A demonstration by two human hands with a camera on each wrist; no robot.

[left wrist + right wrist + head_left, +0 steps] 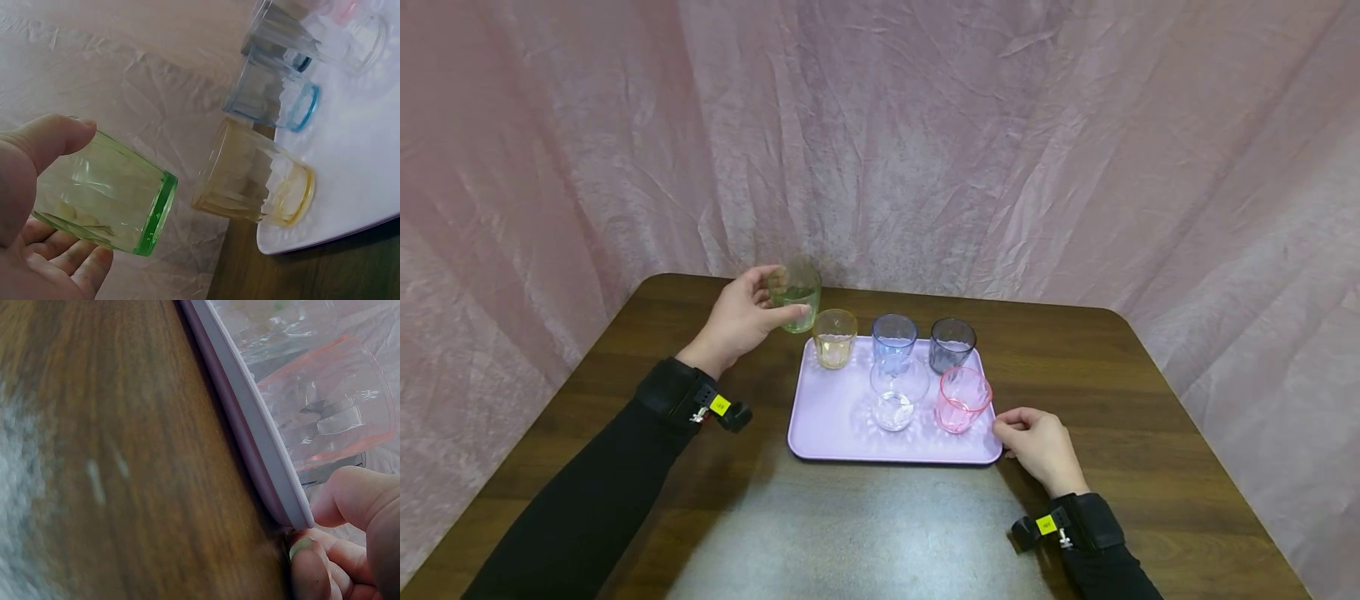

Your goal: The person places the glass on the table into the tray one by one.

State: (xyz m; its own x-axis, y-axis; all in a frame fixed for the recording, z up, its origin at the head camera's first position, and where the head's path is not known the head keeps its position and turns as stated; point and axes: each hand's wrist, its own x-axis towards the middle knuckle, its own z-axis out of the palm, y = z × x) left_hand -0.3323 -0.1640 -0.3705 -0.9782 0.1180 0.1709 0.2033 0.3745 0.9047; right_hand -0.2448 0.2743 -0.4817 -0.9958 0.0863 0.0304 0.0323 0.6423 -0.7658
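Observation:
My left hand (737, 321) grips a green glass (799, 298) by its sides, thumb against fingers, behind the tray's back left corner. In the left wrist view the glass's thick green base (156, 215) faces the yellow glass (250, 178), with a gap between them. That yellow glass stands upright at the back left of a lilac tray (831, 425). At the tray's front right corner, my right hand (1037, 442) pinches the rim, fingers on either side of the edge in the right wrist view. A pink glass (962, 402) stands just inside that corner.
Also on the tray stand a blue glass (893, 335), a dark grey glass (951, 346) and a clear glass (897, 396). The tray lies on a brown wooden table (1075, 358). A pink curtain (925, 150) hangs behind the table's back edge.

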